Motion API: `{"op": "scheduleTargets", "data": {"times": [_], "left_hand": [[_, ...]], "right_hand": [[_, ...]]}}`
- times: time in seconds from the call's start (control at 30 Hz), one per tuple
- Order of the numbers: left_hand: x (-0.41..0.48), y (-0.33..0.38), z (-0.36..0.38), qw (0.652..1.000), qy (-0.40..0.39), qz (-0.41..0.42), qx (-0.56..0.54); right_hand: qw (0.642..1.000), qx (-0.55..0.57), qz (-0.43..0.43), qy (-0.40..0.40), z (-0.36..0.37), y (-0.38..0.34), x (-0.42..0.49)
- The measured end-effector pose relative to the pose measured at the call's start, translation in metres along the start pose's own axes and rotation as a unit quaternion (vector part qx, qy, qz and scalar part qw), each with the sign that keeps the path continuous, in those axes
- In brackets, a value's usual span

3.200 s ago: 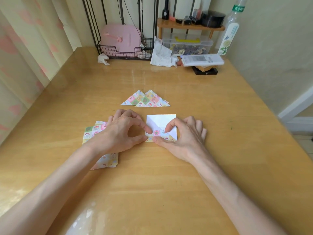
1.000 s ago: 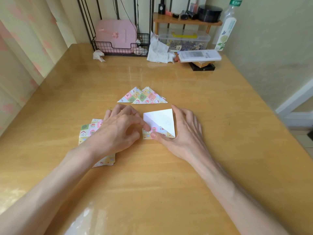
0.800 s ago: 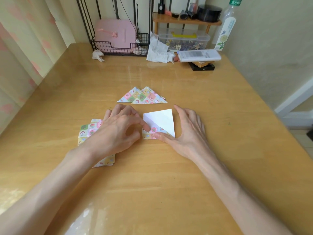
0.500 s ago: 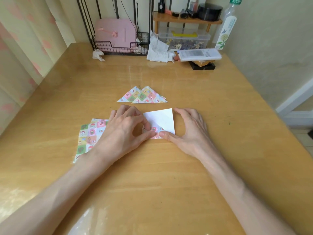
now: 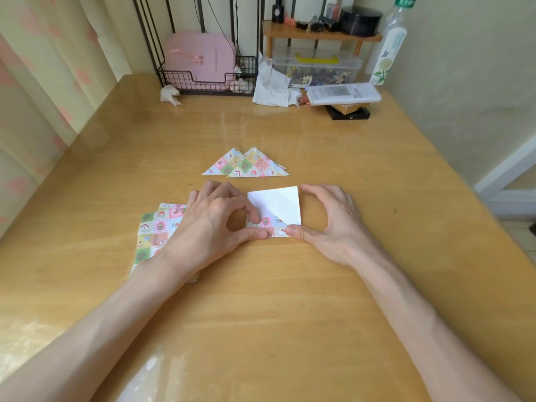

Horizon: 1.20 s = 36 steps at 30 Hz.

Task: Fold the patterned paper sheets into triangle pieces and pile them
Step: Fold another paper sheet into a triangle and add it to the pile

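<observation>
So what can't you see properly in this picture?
In the head view, the only one:
- the stack of flat sheets: mostly under the left hand and forearm, so it can't be counted.
- the half-folded sheet: its near-left corner sits under the left fingers.
- the folded triangles: they overlap, so their number is unclear.
- the bottle: its top is cut off by the upper edge.
- the clear box: its contents are too small to name.

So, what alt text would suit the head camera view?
A left hand and right hand hold a partly folded patterned paper sheet, white side up, on a wooden table. Folded triangle pieces lie beyond it, flat patterned sheets under the left hand.
</observation>
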<state>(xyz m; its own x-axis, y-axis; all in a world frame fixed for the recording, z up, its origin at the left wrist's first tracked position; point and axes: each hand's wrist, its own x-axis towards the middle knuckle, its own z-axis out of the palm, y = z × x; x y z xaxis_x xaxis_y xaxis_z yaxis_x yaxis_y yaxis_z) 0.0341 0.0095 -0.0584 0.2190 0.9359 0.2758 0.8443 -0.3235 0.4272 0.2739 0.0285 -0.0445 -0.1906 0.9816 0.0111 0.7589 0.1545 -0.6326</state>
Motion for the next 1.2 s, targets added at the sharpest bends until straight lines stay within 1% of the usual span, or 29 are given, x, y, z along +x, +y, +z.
{"op": "scheduleTargets", "data": {"times": [0.13, 0.3, 0.4, 0.47, 0.53, 0.63, 0.7, 0.77, 0.83, 0.9, 1.0, 1.07, 1.13, 1.2], "left_hand": [[0.002, 0.001, -0.002, 1.000, -0.006, -0.009, 0.005], [0.002, 0.001, -0.002, 0.998, -0.030, -0.056, -0.009], [0.002, 0.001, 0.001, 0.998, -0.025, -0.049, 0.001], [0.000, 0.002, 0.002, 0.999, -0.016, -0.035, -0.001], [-0.001, 0.003, 0.002, 1.000, -0.008, -0.021, -0.006], [-0.003, 0.006, 0.000, 1.000, -0.008, 0.007, -0.011], [-0.005, 0.010, -0.002, 0.999, -0.010, 0.036, -0.007], [-0.005, 0.013, -0.005, 0.998, -0.001, 0.059, 0.007], [-0.005, 0.015, -0.007, 0.998, 0.013, 0.066, 0.018], [-0.004, 0.017, -0.010, 0.997, 0.023, 0.079, -0.001], [-0.008, 0.022, -0.013, 0.993, -0.001, 0.108, -0.049], [-0.010, 0.025, -0.011, 0.991, -0.005, 0.135, -0.027], [-0.011, 0.026, -0.010, 0.986, 0.017, 0.163, 0.020], [-0.011, 0.024, -0.010, 0.983, 0.042, 0.177, 0.040]], "right_hand": [[1.000, 0.000, -0.006, -0.003, 0.000, 0.000, 0.000], [1.000, 0.005, -0.003, -0.008, 0.000, 0.001, 0.000], [1.000, -0.016, -0.004, -0.011, 0.001, 0.001, 0.001], [1.000, -0.008, -0.001, -0.012, 0.002, 0.001, 0.000], [0.999, 0.034, -0.005, 0.014, 0.004, 0.000, 0.001], [0.992, 0.077, -0.031, 0.096, 0.008, -0.005, 0.003], [0.985, 0.119, -0.038, 0.116, 0.010, -0.008, 0.002], [0.979, 0.170, -0.029, 0.107, 0.011, -0.010, 0.000], [0.969, 0.225, -0.014, 0.103, 0.011, -0.012, -0.001], [0.958, 0.268, 0.007, 0.103, 0.010, -0.013, -0.002], [0.953, 0.289, 0.028, 0.088, 0.012, -0.014, -0.004], [0.952, 0.300, 0.025, 0.058, 0.014, -0.015, -0.007], [0.951, 0.307, 0.008, 0.032, 0.017, -0.017, -0.009], [0.953, 0.302, -0.017, 0.011, 0.017, -0.018, -0.009]]}}
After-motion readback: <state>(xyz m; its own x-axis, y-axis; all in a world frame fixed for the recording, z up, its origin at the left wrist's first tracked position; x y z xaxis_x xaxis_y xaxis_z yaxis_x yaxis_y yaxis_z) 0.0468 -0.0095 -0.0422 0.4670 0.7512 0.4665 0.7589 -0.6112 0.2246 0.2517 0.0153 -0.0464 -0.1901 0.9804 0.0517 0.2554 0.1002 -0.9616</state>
